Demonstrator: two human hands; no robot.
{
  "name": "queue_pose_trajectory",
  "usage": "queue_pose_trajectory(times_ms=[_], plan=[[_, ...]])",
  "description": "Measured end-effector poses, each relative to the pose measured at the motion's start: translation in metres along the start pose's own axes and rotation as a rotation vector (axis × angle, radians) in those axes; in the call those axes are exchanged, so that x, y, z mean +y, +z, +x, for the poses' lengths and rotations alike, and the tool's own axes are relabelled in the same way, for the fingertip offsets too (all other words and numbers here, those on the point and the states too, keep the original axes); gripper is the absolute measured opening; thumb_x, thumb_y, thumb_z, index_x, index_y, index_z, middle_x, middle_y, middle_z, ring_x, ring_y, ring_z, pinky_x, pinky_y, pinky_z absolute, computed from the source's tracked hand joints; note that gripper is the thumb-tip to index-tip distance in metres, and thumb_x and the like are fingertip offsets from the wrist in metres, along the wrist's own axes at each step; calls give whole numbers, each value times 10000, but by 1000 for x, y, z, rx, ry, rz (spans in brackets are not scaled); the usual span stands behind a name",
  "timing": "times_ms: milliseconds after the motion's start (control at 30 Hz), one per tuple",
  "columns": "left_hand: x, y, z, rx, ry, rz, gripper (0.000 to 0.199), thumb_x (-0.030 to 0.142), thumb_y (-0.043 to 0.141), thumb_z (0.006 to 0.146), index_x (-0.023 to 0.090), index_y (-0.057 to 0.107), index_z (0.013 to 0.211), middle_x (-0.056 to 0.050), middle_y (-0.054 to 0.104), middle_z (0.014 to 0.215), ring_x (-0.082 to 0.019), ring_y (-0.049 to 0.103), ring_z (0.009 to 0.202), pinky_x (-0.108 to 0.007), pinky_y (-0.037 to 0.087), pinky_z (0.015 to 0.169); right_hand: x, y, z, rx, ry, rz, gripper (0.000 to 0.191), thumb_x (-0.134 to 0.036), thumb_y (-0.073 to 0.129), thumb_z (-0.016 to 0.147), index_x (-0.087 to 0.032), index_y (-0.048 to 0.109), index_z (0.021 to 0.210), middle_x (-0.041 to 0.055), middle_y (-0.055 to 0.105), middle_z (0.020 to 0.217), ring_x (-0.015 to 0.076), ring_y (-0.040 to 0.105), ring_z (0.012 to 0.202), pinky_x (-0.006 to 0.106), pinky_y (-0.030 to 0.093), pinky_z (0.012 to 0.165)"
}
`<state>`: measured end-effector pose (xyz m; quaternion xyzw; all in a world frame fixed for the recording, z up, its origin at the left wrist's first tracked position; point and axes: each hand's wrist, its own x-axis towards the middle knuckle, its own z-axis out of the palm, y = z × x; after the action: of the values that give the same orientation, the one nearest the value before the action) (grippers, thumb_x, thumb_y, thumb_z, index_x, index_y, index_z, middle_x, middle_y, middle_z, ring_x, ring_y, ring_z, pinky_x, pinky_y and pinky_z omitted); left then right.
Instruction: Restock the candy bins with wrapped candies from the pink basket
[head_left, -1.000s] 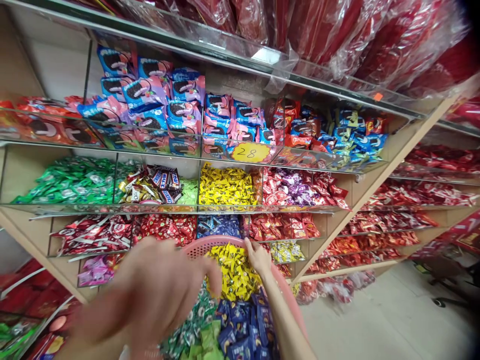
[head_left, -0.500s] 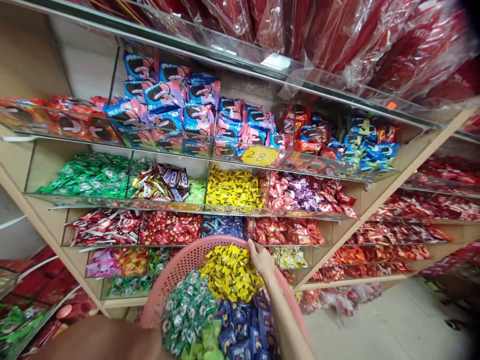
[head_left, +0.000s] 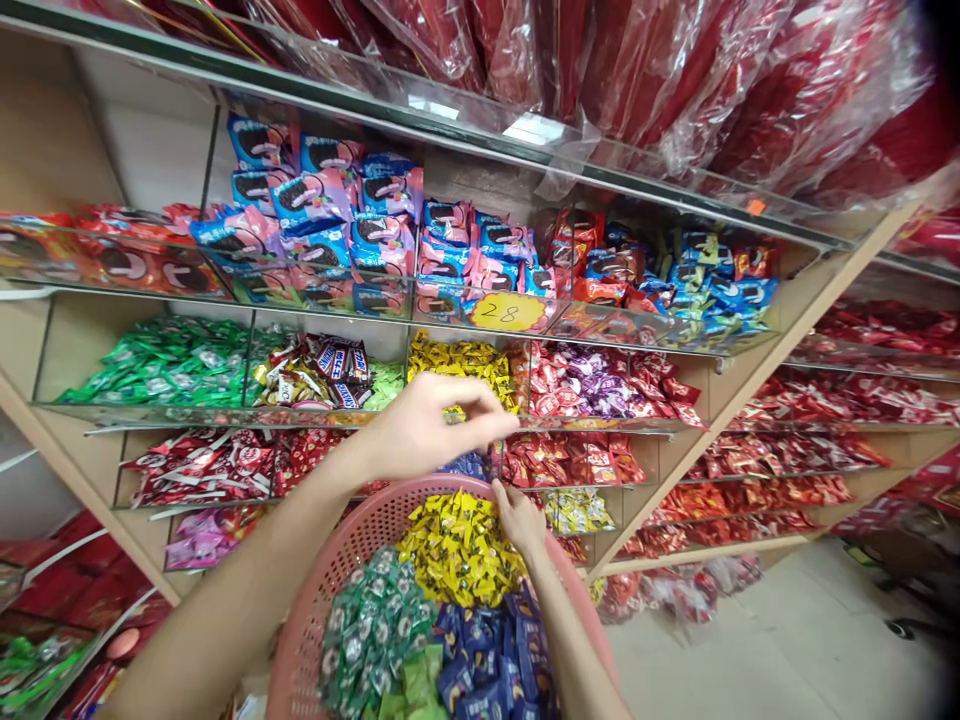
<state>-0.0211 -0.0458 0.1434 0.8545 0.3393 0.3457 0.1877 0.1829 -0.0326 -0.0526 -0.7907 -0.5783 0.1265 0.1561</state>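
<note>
My right hand (head_left: 519, 517) grips the far rim of a pink plastic basket (head_left: 304, 600), its fingers wrapped over the edge. Inside lie heaps of yellow wrapped candies (head_left: 457, 550), green candies (head_left: 375, 630), dark blue packets (head_left: 487, 650) and light green packets (head_left: 420, 685). My left hand (head_left: 431, 425) is raised above the basket, in front of the shelf bin of yellow candies (head_left: 465, 360). Its fingers and thumb are curved with a gap between them, and I see nothing held. The hand is slightly blurred and partly covers that bin.
Glass-fronted shelves hold green candies (head_left: 172, 360), Snickers bars (head_left: 337, 365), blue-pink cookie packs (head_left: 322, 200) and red packets (head_left: 210, 465). A yellow price tag marked 28 (head_left: 510, 311) is on the glass. Plastic-wrapped red goods (head_left: 637, 80) sit above. Tiled floor (head_left: 720, 660) shows at right.
My left arm, a blur low at the left before, has come up and forward, bringing the left hand in front of the shelves. My right hand stays on the basket rim. The view has shifted slightly.
</note>
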Motion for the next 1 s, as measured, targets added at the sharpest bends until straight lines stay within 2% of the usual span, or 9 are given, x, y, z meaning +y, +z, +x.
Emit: queue_pose_trajectory(times_ms=[67, 167, 267, 400, 533, 700, 1000], plan=[[-7, 3, 34, -63, 70, 193, 258, 340, 440, 799, 167, 622, 862, -24, 621, 796, -161, 548, 792, -278, 388, 723, -2, -1, -1, 1, 4, -4, 645, -597, 86, 807, -252, 601, 986, 82, 633, 958, 222, 556, 928, 325, 366, 762], [-39, 13, 77, -114, -16, 553, 175, 193, 455, 782, 157, 625, 804, -74, 614, 862, -191, 537, 880, -284, 376, 753, -2, -3, -3, 12, -1, 9, 636, -594, 97, 809, -248, 601, 985, 84, 636, 948, 229, 558, 931, 328, 366, 762], [-72, 23, 99, -179, -100, 775, 157, 95, 484, 739, 138, 631, 775, -122, 612, 899, -214, 513, 943, -288, 375, 765, 1, -3, -4, 23, -1, 20, 630, -590, 100, 813, -243, 610, 946, 78, 638, 944, 223, 560, 924, 311, 371, 747], [-92, 29, 104, -212, -135, 861, 158, 66, 519, 705, 134, 632, 790, -134, 620, 896, -227, 519, 939, -291, 382, 751, 6, -2, -4, 30, 17, 25, 627, -592, 101, 812, -246, 602, 963, 73, 636, 944, 209, 563, 908, 298, 371, 732], [-92, 28, 105, -240, -135, 863, 138, 73, 555, 671, 127, 629, 774, -143, 625, 872, -244, 550, 885, -304, 395, 716, 7, -2, -3, 32, 15, 23, 626, -593, 98, 811, -251, 607, 939, 66, 637, 941, 203, 560, 909, 300, 364, 743], [-93, 24, 105, -267, -163, 859, 119, 121, 606, 641, 155, 624, 755, -102, 635, 821, -222, 566, 863, -280, 401, 721, 4, -1, -2, 29, 15, 16, 639, -606, 93, 803, -254, 607, 945, 70, 640, 926, 209, 562, 900, 300, 366, 735], [-97, 26, 104, -274, -147, 875, 167, 148, 577, 686, 124, 607, 849, -138, 617, 914, -246, 551, 927, -327, 395, 771, 2, 0, 0, 28, 2, 15, 613, -588, 101, 813, -269, 599, 969, 54, 638, 943, 209, 560, 911, 295, 371, 725]])
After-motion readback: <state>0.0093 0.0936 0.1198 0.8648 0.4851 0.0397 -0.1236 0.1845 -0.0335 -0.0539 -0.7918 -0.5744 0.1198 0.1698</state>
